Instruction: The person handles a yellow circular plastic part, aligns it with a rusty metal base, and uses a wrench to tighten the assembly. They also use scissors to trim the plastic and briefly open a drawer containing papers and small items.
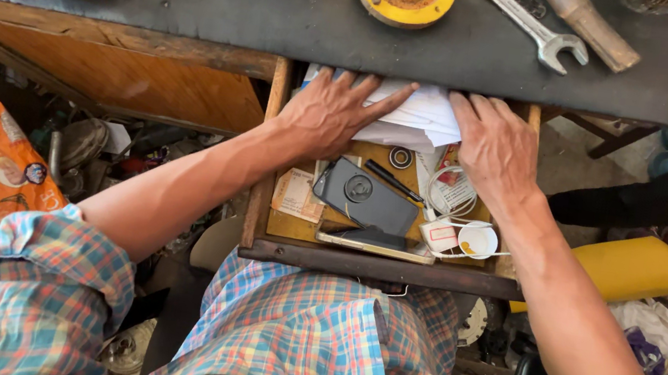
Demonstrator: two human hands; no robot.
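Papers (418,117) at twelve o'clock in the open drawer (379,266), under the surface (290,7) edge. Left hand (331,113) and right hand (497,145) press flat, no closed grip. I judge sheets could crumple or jam against that edge.

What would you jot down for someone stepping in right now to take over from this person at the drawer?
Left hand: flat, fingers spread on the stack of white papers at the back of the open wooden drawer.
Right hand: pressed on the same stack's right side.
Neither hand grips anything.
In the drawer: dark grey phone case, black pen, coiled white cable, small white cup.
Done: drawer pulled open.
Left: papers not yet lifted out.
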